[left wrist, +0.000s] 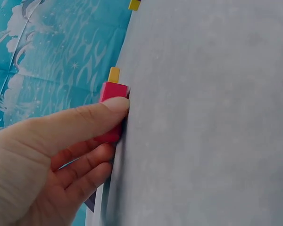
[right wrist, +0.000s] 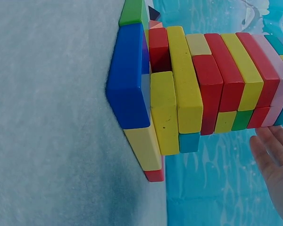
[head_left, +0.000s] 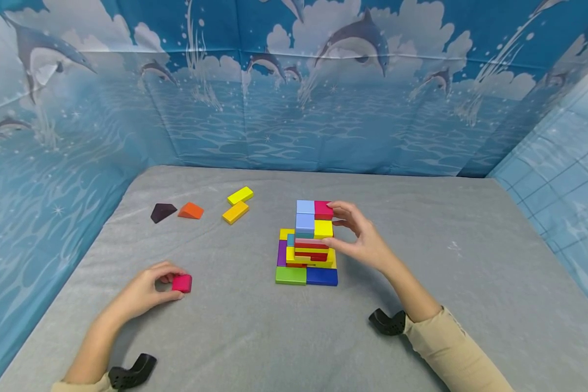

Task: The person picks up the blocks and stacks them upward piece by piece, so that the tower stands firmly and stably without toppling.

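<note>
My left hand [head_left: 149,288], low at the left of the head view, pinches a pinkish-red block [head_left: 182,283] between thumb and fingers. The left wrist view shows the thumb across the same block [left wrist: 114,90], close to the grey cloth. A stacked tower of coloured blocks [head_left: 313,246] stands upright near the middle. At its upper right is my right hand [head_left: 362,239], thumb at the front and index fingertip by the red block [head_left: 323,210] on top. In the right wrist view, its loosely extended fingers [right wrist: 269,150] lie along the tower's side; the index fingertip is out of frame.
Two yellow blocks [head_left: 236,213] lie behind and left of the tower. Farther left are an orange block [head_left: 191,210] and a dark angular block [head_left: 163,212]. Grey cloth [head_left: 245,332] covers the table, with a dolphin-print curtain [head_left: 274,125] behind and at the sides.
</note>
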`<state>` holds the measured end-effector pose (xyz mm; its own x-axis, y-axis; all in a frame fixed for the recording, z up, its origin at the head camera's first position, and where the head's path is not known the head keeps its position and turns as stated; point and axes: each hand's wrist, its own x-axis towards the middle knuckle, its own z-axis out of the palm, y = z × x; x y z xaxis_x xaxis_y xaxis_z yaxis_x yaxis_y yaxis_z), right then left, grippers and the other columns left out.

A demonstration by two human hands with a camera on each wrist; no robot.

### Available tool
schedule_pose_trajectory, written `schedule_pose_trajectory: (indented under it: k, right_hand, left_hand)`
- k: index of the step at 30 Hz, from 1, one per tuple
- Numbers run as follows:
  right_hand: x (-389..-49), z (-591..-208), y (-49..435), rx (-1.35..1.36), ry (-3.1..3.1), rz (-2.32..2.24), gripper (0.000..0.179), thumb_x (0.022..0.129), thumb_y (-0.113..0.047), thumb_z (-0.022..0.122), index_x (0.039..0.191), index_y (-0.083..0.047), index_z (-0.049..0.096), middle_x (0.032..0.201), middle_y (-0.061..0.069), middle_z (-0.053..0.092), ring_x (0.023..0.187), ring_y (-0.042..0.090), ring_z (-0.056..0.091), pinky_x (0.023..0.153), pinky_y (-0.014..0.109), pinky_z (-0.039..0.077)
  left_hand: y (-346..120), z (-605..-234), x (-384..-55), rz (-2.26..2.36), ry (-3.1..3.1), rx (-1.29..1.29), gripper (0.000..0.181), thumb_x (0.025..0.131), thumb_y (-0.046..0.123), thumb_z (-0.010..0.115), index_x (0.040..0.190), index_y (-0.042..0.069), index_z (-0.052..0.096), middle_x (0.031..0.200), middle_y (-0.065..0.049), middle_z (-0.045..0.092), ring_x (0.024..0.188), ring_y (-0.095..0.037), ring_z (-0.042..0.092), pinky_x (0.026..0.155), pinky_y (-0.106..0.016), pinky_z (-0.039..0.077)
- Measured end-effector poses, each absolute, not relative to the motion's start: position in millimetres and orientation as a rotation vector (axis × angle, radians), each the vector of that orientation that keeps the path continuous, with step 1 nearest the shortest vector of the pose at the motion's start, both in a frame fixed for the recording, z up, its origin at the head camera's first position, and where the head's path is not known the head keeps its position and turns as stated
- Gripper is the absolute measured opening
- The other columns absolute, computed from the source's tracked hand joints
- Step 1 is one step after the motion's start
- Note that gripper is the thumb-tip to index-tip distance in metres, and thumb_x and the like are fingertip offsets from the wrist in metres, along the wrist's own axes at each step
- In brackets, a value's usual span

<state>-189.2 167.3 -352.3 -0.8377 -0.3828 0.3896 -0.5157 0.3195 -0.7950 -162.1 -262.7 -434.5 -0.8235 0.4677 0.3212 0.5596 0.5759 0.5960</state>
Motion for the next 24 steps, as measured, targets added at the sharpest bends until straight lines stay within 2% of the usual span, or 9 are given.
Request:
schedule_pose_trajectory:
  k: [5,10,17,19,24]
  right_hand:
    - [-189,-352,168,0.848,-2.446,1.539,0.064,0.074,0.006,0.07,0.129,0.002,0.037,0.125,0.019,0.049,0.112,0.026,0.049,0.092,0.036,0.044]
    - [-188,-352,167,0.838,-2.449,1.543,0.064,0.074,0.006,0.07,0.129,0.002,0.037,0.125,0.018,0.049,0.112,0.025,0.049,0.093,0.033,0.044]
    - [-189,-353,167,0.837,-2.454,1.544,0.064,0.074,0.006,0.07,0.129,0.003,0.037,0.125,0.019,0.049,0.112,0.026,0.048,0.092,0.044,0.044]
    - [-189,-353,167,0.839,-2.451,1.552,0.064,0.074,0.006,0.07,0.129,0.003,0.036,0.126,0.019,0.049,0.112,0.026,0.048,0.092,0.041,0.044]
    - [-188,-352,167,0.839,-2.45,1.555,0.064,0.075,0.006,0.07,0.129,0.002,0.036,0.126,0.019,0.048,0.112,0.027,0.048,0.09,0.02,0.043]
  left_hand:
    - [-246,-423,-168,-1.058,-2.712,-0.77,0.031,0.072,0.013,0.077,0.101,0.008,0.066,0.095,0.001,0.063,0.081,-0.005,0.057,0.071,-0.026,0.049]
    - [-208,-403,-183,-1.086,-2.644,-0.793,0.035,0.073,0.013,0.077,0.106,0.007,0.065,0.098,0.0,0.062,0.085,-0.01,0.057,0.074,-0.039,0.051]
    - [-136,-371,-202,-1.214,-2.337,-0.974,0.036,0.073,0.006,0.076,0.106,0.002,0.065,0.097,-0.006,0.06,0.084,-0.016,0.056,0.073,-0.024,0.049]
    - [-118,-361,-204,-1.256,-2.265,-1.017,0.036,0.073,0.006,0.076,0.107,0.001,0.065,0.099,-0.008,0.059,0.086,-0.017,0.055,0.073,-0.025,0.049]
    - [-80,-346,-207,-1.289,-2.153,-1.095,0.037,0.075,0.007,0.074,0.11,0.002,0.064,0.101,-0.008,0.058,0.091,-0.016,0.053,0.076,-0.026,0.049]
